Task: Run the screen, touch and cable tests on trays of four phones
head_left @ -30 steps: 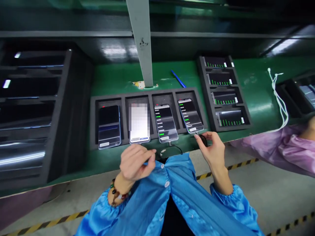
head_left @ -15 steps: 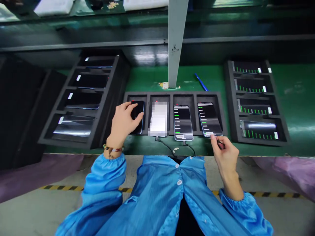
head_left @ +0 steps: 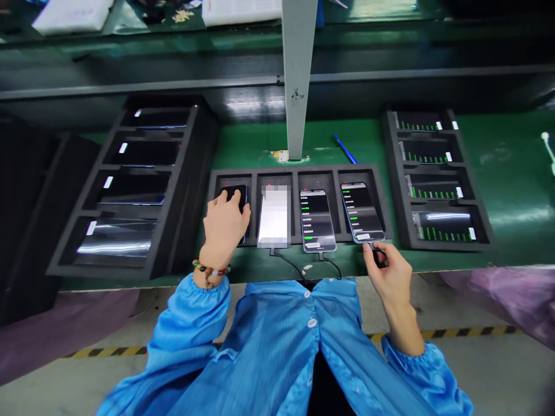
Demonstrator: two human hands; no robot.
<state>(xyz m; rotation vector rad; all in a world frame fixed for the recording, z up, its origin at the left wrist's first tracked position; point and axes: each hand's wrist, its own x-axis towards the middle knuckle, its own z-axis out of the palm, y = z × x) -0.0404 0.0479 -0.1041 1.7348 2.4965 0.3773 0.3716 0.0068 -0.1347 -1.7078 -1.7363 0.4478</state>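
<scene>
A black foam tray (head_left: 297,169) holds several phones side by side. Over the leftmost phone (head_left: 243,196), dark-screened, lies my left hand (head_left: 225,222), fingers spread on its surface. Beside it are a phone with a blurred white screen (head_left: 274,216) and a phone with a text list (head_left: 318,219), each with a black cable at its lower end. My right hand (head_left: 389,271) pinches a black cable (head_left: 380,257) at the lower edge of the rightmost phone (head_left: 362,212), which also shows a list. Whether that plug is fully inserted cannot be made out.
A foam tray of dark phones (head_left: 158,231) stands at the left, another with phones showing green marks (head_left: 399,202) at the right. A grey post (head_left: 298,75) rises behind the middle tray, near a blue pen (head_left: 346,149). A white cable (head_left: 548,144) lies far right.
The view has shifted slightly. My left hand has gone from curled over the leftmost phone's edges to flatter on top of it. My right hand remains at the rightmost phone's lower end.
</scene>
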